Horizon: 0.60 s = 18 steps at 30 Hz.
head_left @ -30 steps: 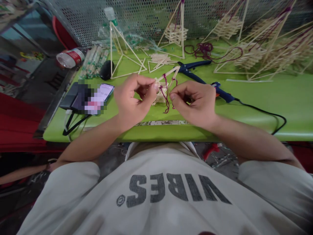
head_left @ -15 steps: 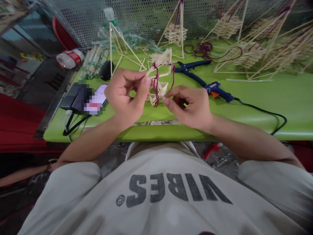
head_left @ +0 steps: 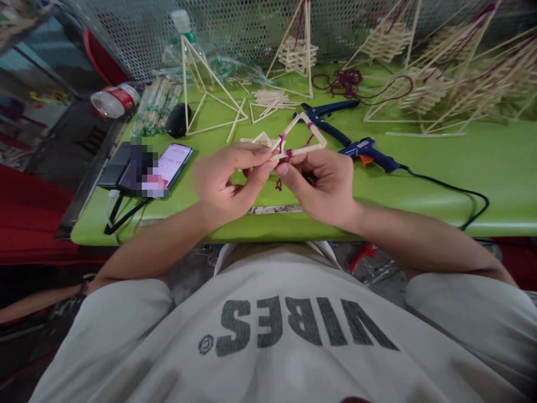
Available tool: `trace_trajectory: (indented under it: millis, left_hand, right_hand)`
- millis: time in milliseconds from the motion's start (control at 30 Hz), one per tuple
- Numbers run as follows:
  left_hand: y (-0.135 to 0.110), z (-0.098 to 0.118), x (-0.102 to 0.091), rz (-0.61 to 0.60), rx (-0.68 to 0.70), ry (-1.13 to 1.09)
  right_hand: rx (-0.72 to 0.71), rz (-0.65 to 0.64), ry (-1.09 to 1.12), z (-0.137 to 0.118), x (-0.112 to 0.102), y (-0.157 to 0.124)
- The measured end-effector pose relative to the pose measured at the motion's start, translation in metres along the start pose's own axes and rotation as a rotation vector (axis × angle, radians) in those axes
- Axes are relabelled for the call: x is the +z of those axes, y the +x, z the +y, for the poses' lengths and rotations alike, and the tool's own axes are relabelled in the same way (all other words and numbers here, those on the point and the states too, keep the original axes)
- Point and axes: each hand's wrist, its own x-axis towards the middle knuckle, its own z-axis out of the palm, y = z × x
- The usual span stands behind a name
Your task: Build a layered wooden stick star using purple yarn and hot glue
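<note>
Perforated metal panelling [head_left: 142,33] is running across the top of the head view, behind a green table [head_left: 440,184]. At the centre of the frame, a four-sided stick frame [head_left: 306,149] with purple yarn [head_left: 281,143] tied around it is being held above the table. The left hand [head_left: 230,179] is gripping its near corner between thumb and forefinger. The right hand [head_left: 321,182] is pinching thumb and forefinger together just beside a purple knot on that same side; what is lying between those fingertips is hidden. Beyond the frame, blue-handled cutters [head_left: 315,115] are resting open, and a blue glue gun [head_left: 367,148] is lying right of centre. Left of centre, a lit phone [head_left: 176,162] is lying near a black mouse [head_left: 179,120]. Stick pyramids [head_left: 423,95] are crowding the upper right, and a purple yarn tangle [head_left: 346,84] is lying left of them.
</note>
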Motion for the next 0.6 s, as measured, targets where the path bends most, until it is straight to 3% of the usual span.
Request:
trace_trajectory:
  millis: [167, 300, 433, 567, 600]
  left_hand:
    - [0.004, -0.008, 0.002, 0.043, 0.027, -0.023]
    - [0.003, -0.024, 0.005, 0.114, 0.074, 0.003]
    - [0.003, -0.031, 0.003, 0.122, -0.016, 0.017]
    - [0.008, -0.030, -0.008, 0.167, -0.034, -0.002]
    - [0.010, -0.030, -0.011, 0.111, -0.073, -0.028]
  right_hand:
    - [-0.023, -0.138, -0.017, 0.003, -0.003, 0.002]
    - [-0.056, -0.324, -0.104, 0.007, -0.006, 0.003]
    - [0.033, -0.642, -0.195, 0.008, -0.012, 0.008]
    - [0.182, -1.057, -0.330, 0.002, -0.028, 0.018]
    - [0.210, -1.148, -0.353, -0.001, -0.033, 0.022]
